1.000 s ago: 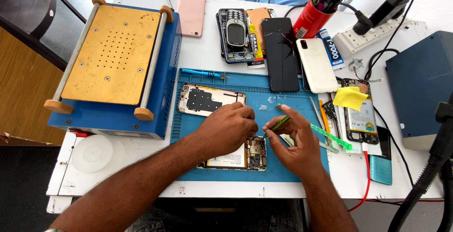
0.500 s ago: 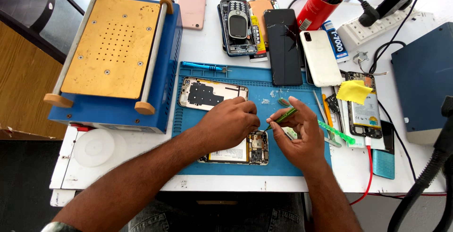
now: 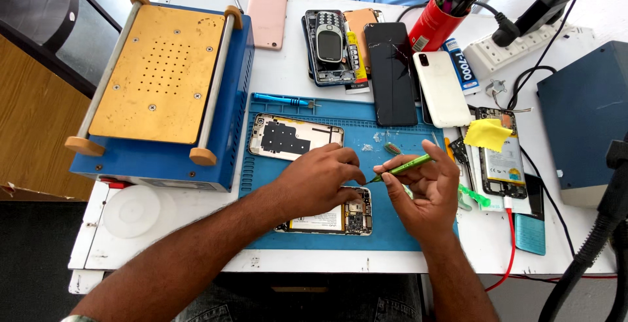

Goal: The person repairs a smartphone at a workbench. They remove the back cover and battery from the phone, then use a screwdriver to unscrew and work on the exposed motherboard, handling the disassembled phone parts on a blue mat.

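An opened phone [image 3: 340, 216] with its circuit board and battery exposed lies on the blue work mat [image 3: 366, 119]. My left hand [image 3: 317, 181] rests on the phone's upper part, fingers curled over it. My right hand [image 3: 425, 188] grips a green-handled screwdriver [image 3: 400, 166]; its tip points left toward my left fingertips, just above the phone. The phone's detached back cover [image 3: 294, 137] lies inside up on the mat, behind my left hand.
A blue heating plate machine with a gold top [image 3: 163, 80] stands at the left. Several phones [image 3: 392, 67], a red pen cup [image 3: 432, 27], a blue screwdriver [image 3: 281, 99], a power strip [image 3: 523, 40] and a dark blue box [image 3: 589, 112] crowd the table. Another person in blue sits opposite.
The camera view shifted slightly. My right hand has lifted and tilted the green screwdriver so its tip meets my left fingertips. My left hand stays on the phone.
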Motion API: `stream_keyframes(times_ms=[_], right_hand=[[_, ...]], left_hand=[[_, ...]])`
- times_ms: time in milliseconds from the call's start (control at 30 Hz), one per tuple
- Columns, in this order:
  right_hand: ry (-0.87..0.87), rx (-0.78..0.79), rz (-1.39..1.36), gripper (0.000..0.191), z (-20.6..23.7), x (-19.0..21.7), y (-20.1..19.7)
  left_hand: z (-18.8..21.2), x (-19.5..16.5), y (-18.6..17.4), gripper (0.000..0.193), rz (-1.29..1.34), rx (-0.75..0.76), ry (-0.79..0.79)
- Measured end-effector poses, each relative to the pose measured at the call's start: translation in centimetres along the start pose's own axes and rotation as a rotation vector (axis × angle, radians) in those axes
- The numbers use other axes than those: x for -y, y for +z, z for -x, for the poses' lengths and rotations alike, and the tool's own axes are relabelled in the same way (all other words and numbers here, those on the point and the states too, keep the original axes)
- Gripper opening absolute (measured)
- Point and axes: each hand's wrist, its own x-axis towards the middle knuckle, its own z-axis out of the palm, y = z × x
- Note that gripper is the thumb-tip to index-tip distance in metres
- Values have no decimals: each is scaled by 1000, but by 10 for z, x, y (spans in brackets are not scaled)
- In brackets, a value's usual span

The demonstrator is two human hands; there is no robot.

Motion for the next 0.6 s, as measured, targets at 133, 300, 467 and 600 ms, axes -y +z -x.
stream_keyframes(times_ms=[133, 300, 467, 600], right_hand=[[10, -22, 15, 73, -1, 4, 1], [28, -100, 42, 72, -4, 6, -1], [14, -85, 79, 71, -5, 5, -2], [-17, -63, 108, 71, -4, 4, -2]], left_hand=[[1, 1, -1, 12, 29, 3, -43], [1, 13, -15, 13, -235, -51, -175], [2, 21, -34, 19, -472, -50, -401], [0, 18, -37, 18, -477, -24, -449]])
